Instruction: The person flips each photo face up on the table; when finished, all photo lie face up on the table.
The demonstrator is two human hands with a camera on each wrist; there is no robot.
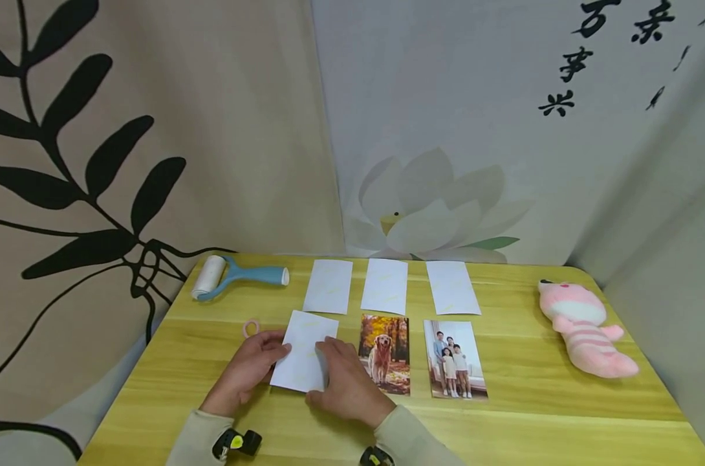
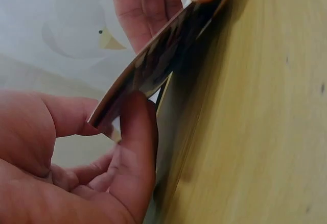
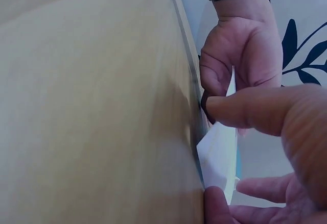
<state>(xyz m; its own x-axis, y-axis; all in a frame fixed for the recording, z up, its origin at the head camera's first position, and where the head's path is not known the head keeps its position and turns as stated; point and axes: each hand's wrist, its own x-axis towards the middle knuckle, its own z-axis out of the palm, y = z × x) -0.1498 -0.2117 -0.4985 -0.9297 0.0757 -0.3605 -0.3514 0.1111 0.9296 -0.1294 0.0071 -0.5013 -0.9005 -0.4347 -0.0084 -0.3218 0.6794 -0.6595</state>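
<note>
A photo print (image 1: 303, 353) is held just above the table, white back up, its dark picture side showing underneath in the left wrist view. The left hand (image 1: 250, 369) pinches its left edge between thumb and fingers. At the right edge, the right hand (image 1: 352, 382) grips the same print. In the right wrist view the print (image 3: 219, 150) appears nearly edge-on between the hands. Beside the right hand lies a face-up dog photo (image 1: 381, 356), with a family photo (image 1: 454, 359) further right.
Three white-backed prints, a left one (image 1: 328, 287), a middle one (image 1: 384, 287) and a right one (image 1: 453, 288), form the back row. A blue-handled lint roller (image 1: 242, 277) lies back left, near a pink ring (image 1: 250, 328). A pink plush toy (image 1: 585, 330) lies on the right.
</note>
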